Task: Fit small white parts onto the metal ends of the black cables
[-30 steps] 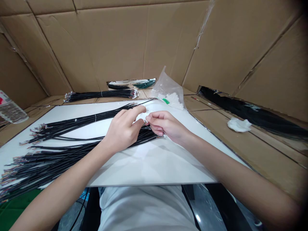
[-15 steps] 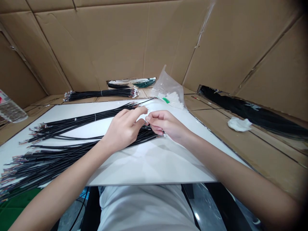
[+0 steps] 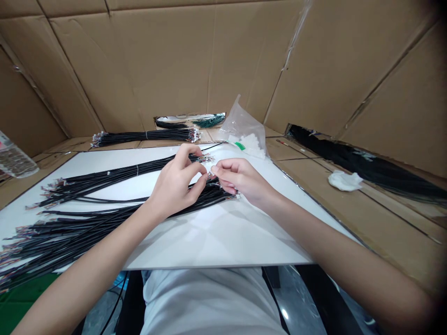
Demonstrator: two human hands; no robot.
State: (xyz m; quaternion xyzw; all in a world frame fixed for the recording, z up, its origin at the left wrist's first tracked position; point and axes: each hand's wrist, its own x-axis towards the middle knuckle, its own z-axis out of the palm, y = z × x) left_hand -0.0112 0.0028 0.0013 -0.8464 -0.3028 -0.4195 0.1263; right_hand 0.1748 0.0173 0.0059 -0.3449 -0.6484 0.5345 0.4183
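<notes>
- Pinching on both sides: left grip (image 3: 174, 184) nips the cable end (image 3: 204, 159), right grip (image 3: 240, 181) a small connector (image 3: 211, 175), just above the white surface (image 3: 216, 232).
- Light, limp wire with thin tips that likely bend easily; I'd hold close behind them.

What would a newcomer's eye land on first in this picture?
The left hand pinching tips of black wires at mid-board, the right hand closed fingertip to fingertip against it. Long bundles of those wires fan leftward across the white board. Behind sits a clear bag of white parts, against cardboard walls.
</notes>
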